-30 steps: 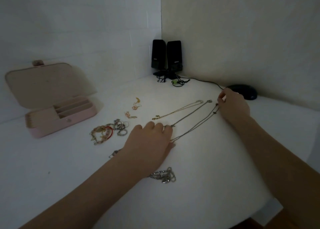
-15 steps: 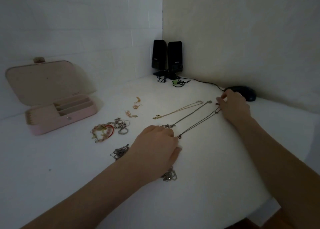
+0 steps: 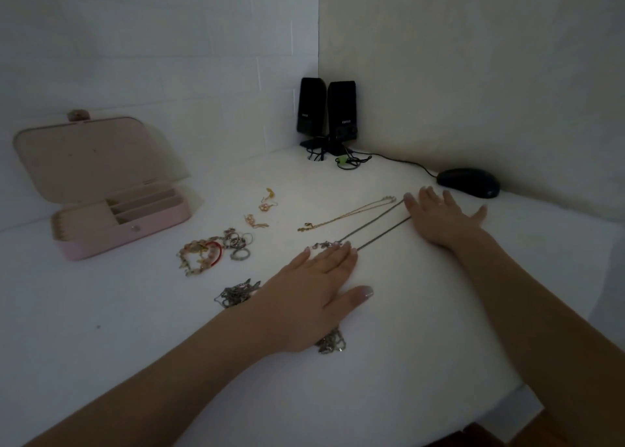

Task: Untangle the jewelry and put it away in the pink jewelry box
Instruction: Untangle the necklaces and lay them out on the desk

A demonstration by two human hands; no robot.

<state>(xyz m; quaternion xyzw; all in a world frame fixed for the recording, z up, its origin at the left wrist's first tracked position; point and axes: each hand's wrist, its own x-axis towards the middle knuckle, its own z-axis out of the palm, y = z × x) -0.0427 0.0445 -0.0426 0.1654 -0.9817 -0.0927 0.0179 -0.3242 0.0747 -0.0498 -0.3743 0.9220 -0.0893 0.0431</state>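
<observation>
Left hand (image 3: 314, 287): flat, fingers spread, fingertips on near end of thin silver chain (image 3: 375, 223).
Right hand (image 3: 439, 216): flat, palm down on chain's far end.
Box (image 3: 118, 223): pink, rectangular, lid up, on table (image 3: 406, 345).

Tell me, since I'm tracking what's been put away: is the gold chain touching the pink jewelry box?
Apart. The head view shows the gold chain lying on the table, with bare surface and earrings between it and the pink jewelry box.

Matt white table (image 3: 422, 328), thin silvery metal chain (image 3: 378, 220), matt pink jewelry box (image 3: 135, 233), glossy black plastic mouse (image 3: 468, 182).
</observation>
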